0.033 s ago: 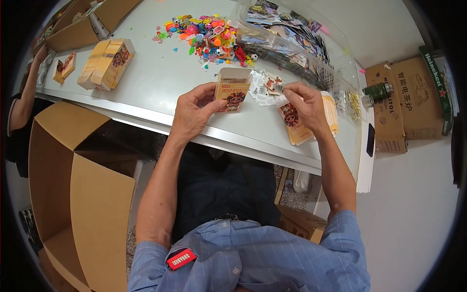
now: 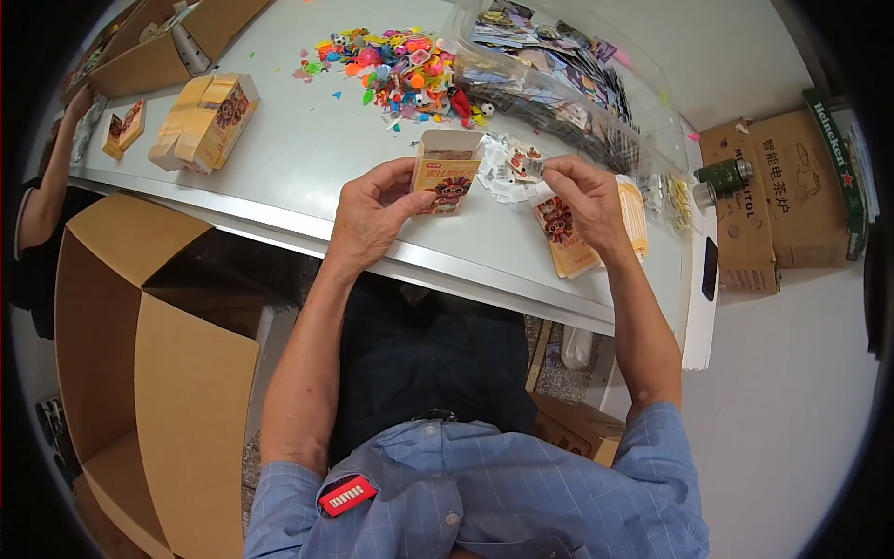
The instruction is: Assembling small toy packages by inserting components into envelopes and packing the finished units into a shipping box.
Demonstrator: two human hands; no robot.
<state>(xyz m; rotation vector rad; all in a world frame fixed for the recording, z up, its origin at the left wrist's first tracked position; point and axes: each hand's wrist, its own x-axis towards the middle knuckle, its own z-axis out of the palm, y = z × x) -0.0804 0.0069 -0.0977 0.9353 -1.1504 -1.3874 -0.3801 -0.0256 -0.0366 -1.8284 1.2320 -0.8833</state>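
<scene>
My left hand [image 2: 372, 207] grips a small yellow-orange paper box [image 2: 449, 182] with a red cartoon figure, thumb on its front. The box stands upright with its top flap raised. My right hand [image 2: 587, 200] is closed in a pinch beside a pile of small white printed cards [image 2: 510, 172]. Whatever is between those fingertips, if anything, is too small to make out. Below and behind the right hand lie flattened yellow boxes [image 2: 565, 244], partly covered by it.
Colourful small plastic toys [image 2: 410, 70] are heaped at the back. A clear plastic bin [image 2: 652, 84] holds many packets. Stacked yellow boxes [image 2: 209, 121] lie at left, near another person's arm [image 2: 51, 177]. A large open carton [image 2: 186, 391] stands below the table's left edge.
</scene>
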